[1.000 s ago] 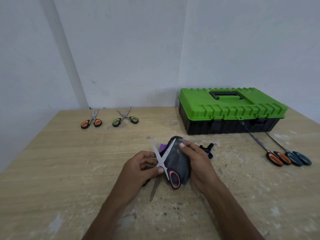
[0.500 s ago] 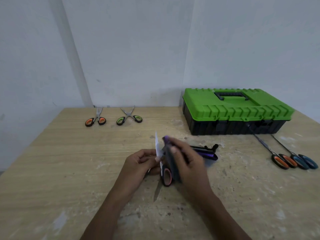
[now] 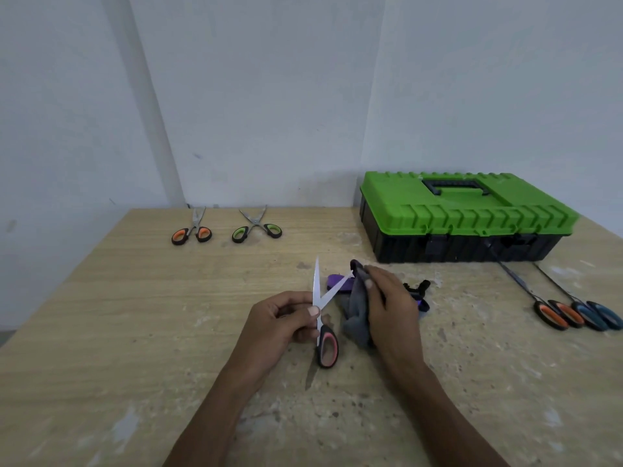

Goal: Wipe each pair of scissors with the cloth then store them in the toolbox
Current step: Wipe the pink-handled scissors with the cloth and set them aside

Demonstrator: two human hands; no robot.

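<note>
My left hand point(image 3: 281, 323) holds a pair of scissors with pink-and-black handles point(image 3: 325, 326) near the pivot, blades spread and pointing up. My right hand point(image 3: 391, 305) grips a dark grey cloth point(image 3: 355, 308), with its fingertips at the tip of the right blade. The green-lidded toolbox point(image 3: 468, 214) stands closed at the back right. Orange-handled scissors point(image 3: 192, 232) and green-handled scissors point(image 3: 257, 227) lie at the back left. Long orange-handled scissors point(image 3: 556, 313) and blue-handled scissors point(image 3: 601, 315) lie at the right.
A purple-and-black object point(image 3: 416, 293) lies on the wooden table point(image 3: 135, 332) behind my right hand, partly hidden. White walls meet in a corner behind the table. The table's left edge runs diagonally at the left.
My right hand with the cloth has slid up to the tip of the right blade. The pink handle, covered before, now shows below my left hand, and the blades stand wider apart.
</note>
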